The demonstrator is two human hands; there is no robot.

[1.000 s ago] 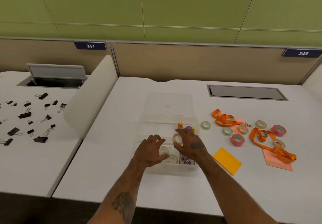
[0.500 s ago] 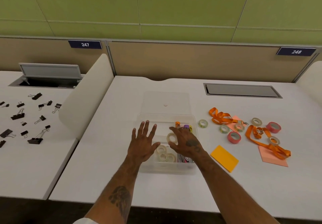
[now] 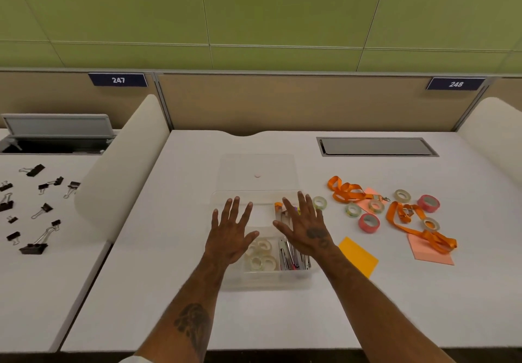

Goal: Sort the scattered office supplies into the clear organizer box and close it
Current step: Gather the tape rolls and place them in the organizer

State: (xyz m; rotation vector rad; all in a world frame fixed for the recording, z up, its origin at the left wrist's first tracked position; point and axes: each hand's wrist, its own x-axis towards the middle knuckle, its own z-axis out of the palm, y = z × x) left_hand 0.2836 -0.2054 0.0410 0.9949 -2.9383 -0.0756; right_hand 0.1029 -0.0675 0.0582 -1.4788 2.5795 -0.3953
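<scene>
White desk [image 3: 175, 292], main surface: a clear organizer box [image 3: 264, 280] is placed at centre front, its open lid [image 3: 255, 171] laid flat behind it. To the right are found a yellow-orange notepad [image 3: 358, 255], two pink paper sheets [image 3: 429, 252], two orange lanyards [image 3: 346, 190], two pink tape rolls [image 3: 369, 222] and five pale tape rolls [image 3: 319, 202], scattered loosely. A grey hatch [image 3: 377, 147] is set flush into the far right. Adjoining desk [image 3: 34, 292], left, beyond a rounded divider [image 3: 121, 176]: black binder clips [image 3: 34, 248] are scattered; a raised hatch [image 3: 56, 133] is seen at the back.

Bare desk [image 3: 175, 263] left of box [image 3: 265, 280]; tape rolls [image 3: 367, 215] crowding right.
</scene>
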